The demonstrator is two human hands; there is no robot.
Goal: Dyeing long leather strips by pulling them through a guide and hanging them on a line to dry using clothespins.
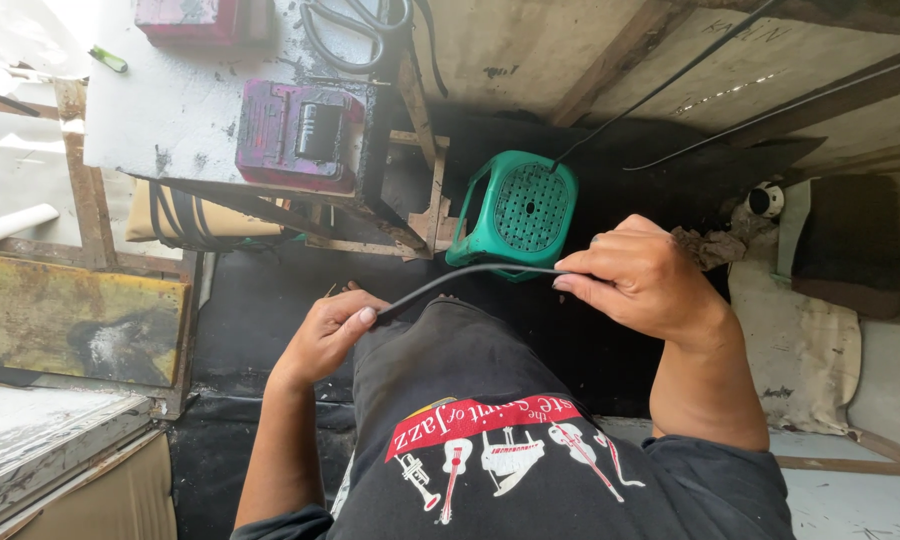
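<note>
A thin black rod or cord (460, 275) curves across in front of my chest, bowed upward in the middle. My left hand (328, 335) pinches its left end between thumb and fingers. My right hand (642, 282) grips its right end, fingers curled over it. Both hands hover above my dark shirt and a black floor mat (260, 310). A green plastic stool (522, 208) stands just beyond the rod, seen from above.
A white worktable (170, 100) at upper left carries a magenta-stained box (300, 135), another red box (195, 20) and black scissors (355, 35). Long thin black rods (690, 65) lean at upper right. Cloth and a cushion (850, 245) lie right. Wooden frames and a rusty panel (70, 320) stand left.
</note>
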